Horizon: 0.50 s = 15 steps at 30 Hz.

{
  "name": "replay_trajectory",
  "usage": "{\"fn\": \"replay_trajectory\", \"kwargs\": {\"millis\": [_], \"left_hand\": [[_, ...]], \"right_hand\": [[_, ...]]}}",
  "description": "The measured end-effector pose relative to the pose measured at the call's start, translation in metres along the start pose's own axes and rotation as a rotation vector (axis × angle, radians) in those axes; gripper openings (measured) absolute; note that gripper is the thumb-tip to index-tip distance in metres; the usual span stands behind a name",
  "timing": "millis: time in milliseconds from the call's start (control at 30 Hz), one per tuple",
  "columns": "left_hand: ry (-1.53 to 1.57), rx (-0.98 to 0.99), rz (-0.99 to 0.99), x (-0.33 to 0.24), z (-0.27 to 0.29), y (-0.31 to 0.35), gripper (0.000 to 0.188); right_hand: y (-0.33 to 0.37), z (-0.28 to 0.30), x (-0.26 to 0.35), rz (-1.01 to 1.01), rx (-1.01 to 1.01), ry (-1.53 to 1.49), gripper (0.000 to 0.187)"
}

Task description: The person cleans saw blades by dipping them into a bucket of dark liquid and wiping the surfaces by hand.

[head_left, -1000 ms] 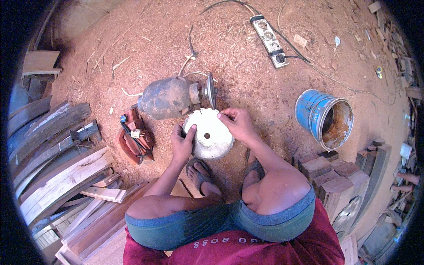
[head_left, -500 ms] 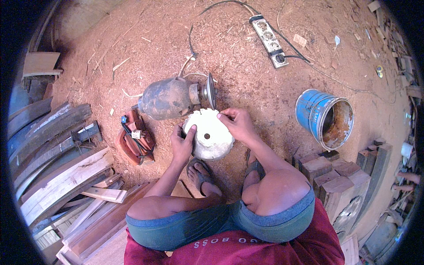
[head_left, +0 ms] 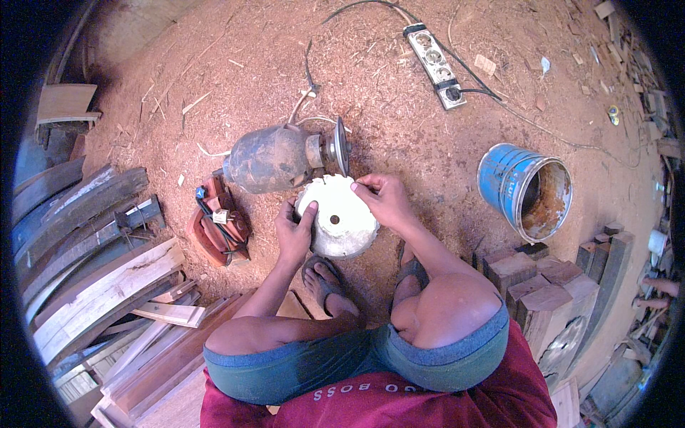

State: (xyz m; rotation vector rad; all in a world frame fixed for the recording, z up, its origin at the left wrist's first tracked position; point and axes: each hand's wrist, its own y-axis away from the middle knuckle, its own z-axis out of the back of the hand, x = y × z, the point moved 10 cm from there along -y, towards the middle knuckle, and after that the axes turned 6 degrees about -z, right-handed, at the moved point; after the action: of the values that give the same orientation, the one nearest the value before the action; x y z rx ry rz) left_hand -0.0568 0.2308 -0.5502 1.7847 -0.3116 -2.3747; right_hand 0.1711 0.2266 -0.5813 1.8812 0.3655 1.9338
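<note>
Between my hands is a round, pale circular saw blade point(head_left: 346, 227) with a hole in its middle and teeth round its rim. My left hand point(head_left: 292, 232) grips its left edge, thumb on the face. At its upper right rim, the thumb and fingers of my right hand point(head_left: 385, 200) pinch the edge. Just beyond the blade lies a dusty grey-blue electric motor point(head_left: 267, 158). A grinding disc point(head_left: 341, 148) is mounted upright on the motor's right end, and the blade's top teeth are close to it; whether they touch, I cannot tell.
A red power tool point(head_left: 214, 232) with its cord bundled lies left of my feet. A blue bucket point(head_left: 499, 175) lies tipped on its side at right. A power strip point(head_left: 434, 65) with cables is at the far side. Planks point(head_left: 107, 299) and wooden blocks point(head_left: 510, 271) flank me.
</note>
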Motion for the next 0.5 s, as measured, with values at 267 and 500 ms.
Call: {"fn": "replay_trajectory", "kwargs": {"millis": [267, 500], "left_hand": [[0.067, -0.018, -0.101, -0.033, 0.011, 0.010, 0.028], [-0.014, -0.090, -0.324, -0.088, 0.044, 0.014, 0.018]], "right_hand": [[0.021, 0.001, 0.046, 0.071, 0.110, -0.048, 0.018], [0.058, 0.003, 0.123, 0.301, 0.176, -0.071, 0.033]]}}
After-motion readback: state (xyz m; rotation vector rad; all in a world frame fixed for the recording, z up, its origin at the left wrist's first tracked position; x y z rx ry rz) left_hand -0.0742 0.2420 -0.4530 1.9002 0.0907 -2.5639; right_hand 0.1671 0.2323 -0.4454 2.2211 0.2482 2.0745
